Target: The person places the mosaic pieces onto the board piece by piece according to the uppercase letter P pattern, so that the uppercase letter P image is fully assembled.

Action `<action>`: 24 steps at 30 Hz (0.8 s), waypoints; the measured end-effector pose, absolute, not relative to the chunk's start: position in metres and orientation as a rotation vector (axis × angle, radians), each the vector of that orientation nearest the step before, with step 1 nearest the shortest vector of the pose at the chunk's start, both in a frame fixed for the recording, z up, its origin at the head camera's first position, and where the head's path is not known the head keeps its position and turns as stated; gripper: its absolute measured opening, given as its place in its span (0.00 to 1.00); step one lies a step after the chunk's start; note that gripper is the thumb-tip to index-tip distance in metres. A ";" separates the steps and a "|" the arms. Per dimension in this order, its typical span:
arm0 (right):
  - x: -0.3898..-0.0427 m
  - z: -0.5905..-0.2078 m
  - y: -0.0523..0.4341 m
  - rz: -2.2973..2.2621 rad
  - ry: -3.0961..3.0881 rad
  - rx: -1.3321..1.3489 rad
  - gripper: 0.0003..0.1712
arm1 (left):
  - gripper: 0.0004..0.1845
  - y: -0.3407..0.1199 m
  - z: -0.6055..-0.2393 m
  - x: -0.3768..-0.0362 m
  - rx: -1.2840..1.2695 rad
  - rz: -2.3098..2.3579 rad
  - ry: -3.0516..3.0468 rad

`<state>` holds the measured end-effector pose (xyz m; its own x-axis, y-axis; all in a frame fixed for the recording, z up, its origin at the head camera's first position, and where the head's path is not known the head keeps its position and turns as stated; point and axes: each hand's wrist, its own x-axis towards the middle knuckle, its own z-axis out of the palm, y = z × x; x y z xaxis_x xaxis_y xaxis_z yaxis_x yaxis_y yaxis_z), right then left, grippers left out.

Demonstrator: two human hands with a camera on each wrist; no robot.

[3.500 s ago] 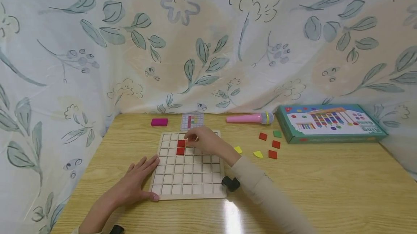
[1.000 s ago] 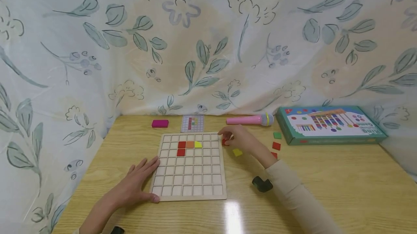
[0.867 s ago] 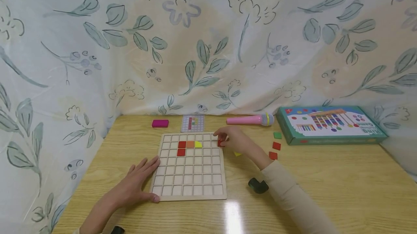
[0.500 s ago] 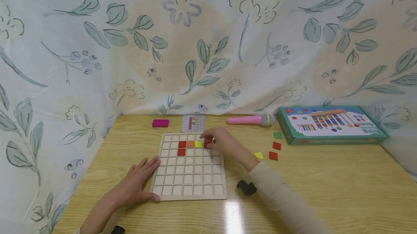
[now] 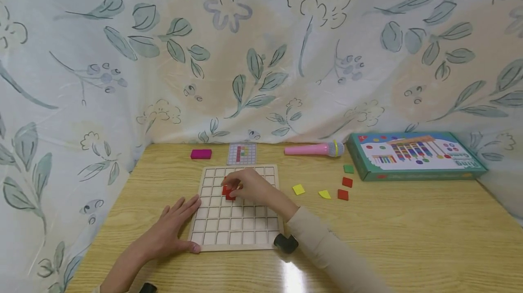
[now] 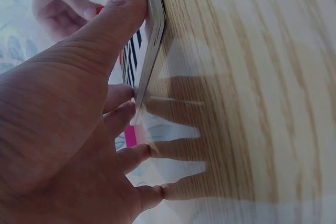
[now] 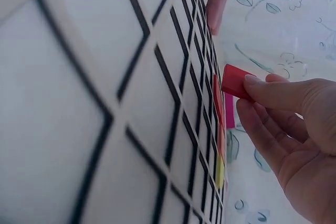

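A wooden grid board (image 5: 237,246) lies on the table. My right hand (image 5: 236,188) hovers over its upper middle and pinches a red square tile (image 5: 229,196) between thumb and fingers. The right wrist view shows this red tile (image 7: 235,81) tilted just above the board (image 7: 105,103), beside a red tile (image 7: 217,98) and a yellow tile (image 7: 219,171) set in cells. My left hand (image 5: 173,227) lies flat on the table at the board's left edge, fingers straight. In the left wrist view its thumb (image 6: 113,19) presses against the board's rim (image 6: 153,30).
Loose tiles lie right of the board: two yellow (image 5: 298,189), two red (image 5: 342,194), one green (image 5: 348,168). A pink microphone (image 5: 314,149), a green game box (image 5: 412,154), a pattern card (image 5: 242,153) and a magenta block (image 5: 200,153) line the back edge by the flowered curtain.
My right hand picked a red tile from the right of the board and carried it left over the board. An orange and a yellow tile were set earlier. The left hand stayed.
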<state>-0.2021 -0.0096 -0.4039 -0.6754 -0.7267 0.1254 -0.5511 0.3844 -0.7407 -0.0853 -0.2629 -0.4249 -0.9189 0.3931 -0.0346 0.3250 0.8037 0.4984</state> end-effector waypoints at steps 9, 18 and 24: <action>-0.197 -0.411 -0.025 -1.083 2.459 -1.125 0.13 | 0.60 -0.264 -0.426 -0.085 0.575 0.762 2.852; -0.192 -0.415 -0.028 -1.034 2.496 -1.068 0.12 | 0.59 -0.264 -0.424 -0.085 0.571 0.762 2.848; -0.196 -0.410 -0.017 -1.020 2.484 -1.066 0.12 | 0.59 -0.264 -0.425 -0.086 0.579 0.760 2.850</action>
